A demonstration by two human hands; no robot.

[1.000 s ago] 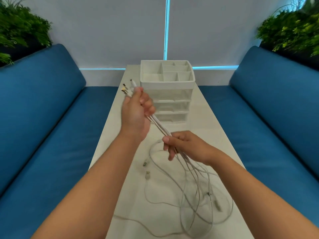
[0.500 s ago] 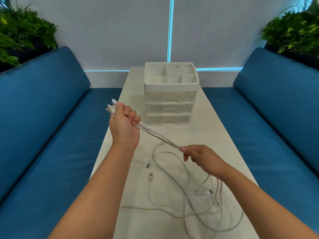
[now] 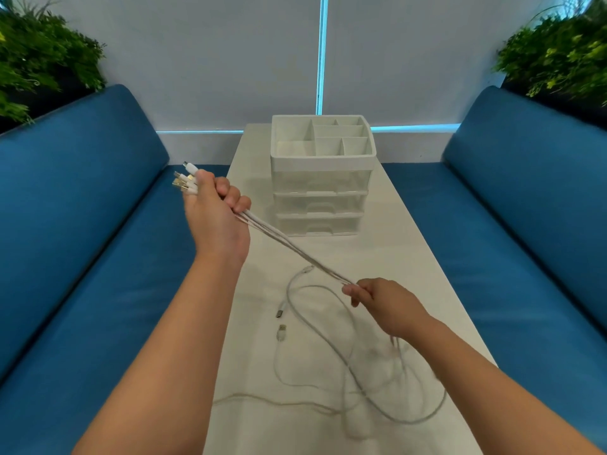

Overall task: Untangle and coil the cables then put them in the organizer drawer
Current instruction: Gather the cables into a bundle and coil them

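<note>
Several white cables (image 3: 289,243) run taut between my two hands above the white table (image 3: 410,244). My left hand (image 3: 215,213) grips their plug ends, which stick out past my fist at the upper left. My right hand (image 3: 381,302) pinches the same bundle lower down, near the table's middle. Below it the cables fall into a loose tangle (image 3: 358,366) on the tabletop, with two free plugs (image 3: 281,321) lying left of it. The white organizer (image 3: 323,178) stands at the far end, its three clear drawers pushed in.
Blue sofa cushions (image 3: 98,257) flank the narrow table on both sides. Green plants (image 3: 555,57) fill the back corners. The organizer's top tray has several open compartments. The table's left edge lies just under my left forearm.
My left hand has swung down and out to the left with the plug ends. My right hand slid farther along the bundle toward me, stretching a longer length taut.
</note>
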